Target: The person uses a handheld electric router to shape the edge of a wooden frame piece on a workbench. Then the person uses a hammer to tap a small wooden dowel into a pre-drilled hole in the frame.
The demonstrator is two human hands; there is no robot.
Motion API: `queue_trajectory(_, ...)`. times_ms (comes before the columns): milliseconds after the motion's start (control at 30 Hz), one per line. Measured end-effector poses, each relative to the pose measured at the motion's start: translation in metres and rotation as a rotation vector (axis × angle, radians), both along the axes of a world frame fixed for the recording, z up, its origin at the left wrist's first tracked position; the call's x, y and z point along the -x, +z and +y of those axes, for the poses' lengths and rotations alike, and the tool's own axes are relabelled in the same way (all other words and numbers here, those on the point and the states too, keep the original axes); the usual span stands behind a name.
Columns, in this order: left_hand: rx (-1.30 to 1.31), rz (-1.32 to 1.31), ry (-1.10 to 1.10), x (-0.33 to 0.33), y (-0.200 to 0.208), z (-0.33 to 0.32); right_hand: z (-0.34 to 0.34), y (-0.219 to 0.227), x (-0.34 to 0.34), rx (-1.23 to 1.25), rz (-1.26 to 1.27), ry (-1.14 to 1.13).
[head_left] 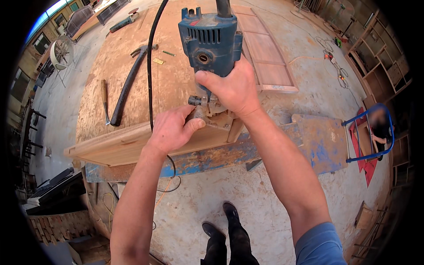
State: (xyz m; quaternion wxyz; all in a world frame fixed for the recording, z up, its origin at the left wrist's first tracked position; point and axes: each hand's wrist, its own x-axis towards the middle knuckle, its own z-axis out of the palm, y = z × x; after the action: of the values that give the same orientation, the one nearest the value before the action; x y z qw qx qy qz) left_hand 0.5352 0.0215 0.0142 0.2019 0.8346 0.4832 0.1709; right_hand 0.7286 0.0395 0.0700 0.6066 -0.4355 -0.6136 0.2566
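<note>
A blue electric router [211, 39] stands on the near edge of a wooden board [119, 143] that lies along the front of the workbench. My right hand [232, 88] is wrapped around the router's lower body. My left hand [174, 128] presses on the board's edge just left of the router base, thumb pointing toward the tool. The router's black cord [151, 66] runs across the bench and drops past my left wrist.
The dusty workbench [176, 75] carries a hammer [130, 81], a wood-handled chisel [105, 99] and a slatted wooden panel [267, 55]. A blue-painted bench edge [318, 145] juts right. A blue-framed cart [371, 132] and shelves stand right; a fan [62, 53] stands left.
</note>
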Motion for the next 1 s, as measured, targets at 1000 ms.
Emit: queue_trajectory(1000, -0.081, -0.074, -0.079, 0.009, -0.012, 0.003, -0.015, 0.002, 0.004, 0.039, -0.015, 0.012)
